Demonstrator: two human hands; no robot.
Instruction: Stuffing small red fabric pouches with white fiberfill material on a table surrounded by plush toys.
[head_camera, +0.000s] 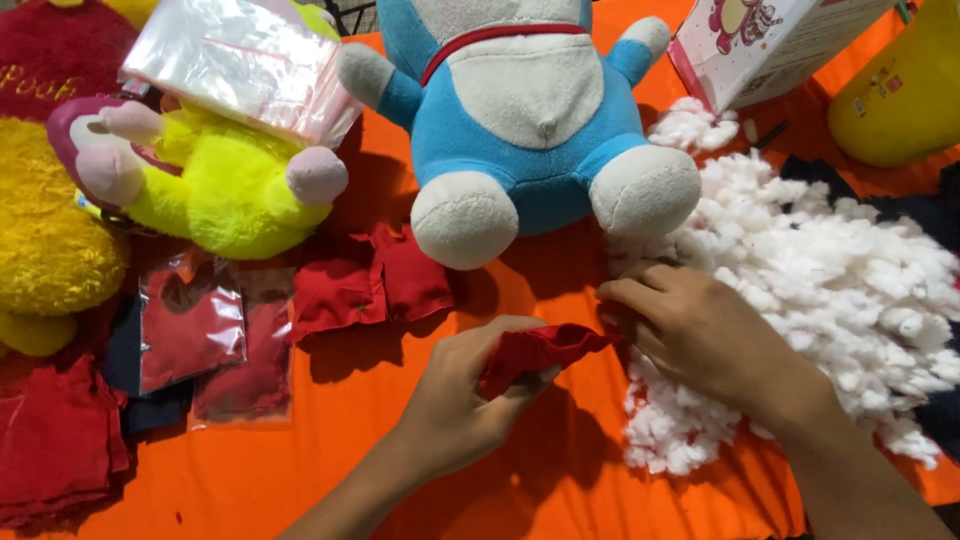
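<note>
Left hand (455, 400) grips a small red cloth piece (540, 352) near the middle of the orange surface (300, 470), fingers pinched shut on its near end, while the right hand (700, 335) meets the far end of it at the edge of the white stuffing pile (840, 290). The right grip curls inward, fingertips tucked under; I cannot tell whether it holds stuffing, the cloth, or both. Risk one, as I judge it: the pile is loose and fluffy, and the right forearm lies right across its near edge, so a sweep of that arm could drag tufts off the near side of the surface. Risk two: the cloth is held by a pinch at one end only, so a hard push from the right could pull it free or bunch it up. The blue plush (520, 110) sits just beyond, feet close to both hands; a bump could tip it onto the work. More red pieces (375, 285) lie to the left, easy to mix up.
</note>
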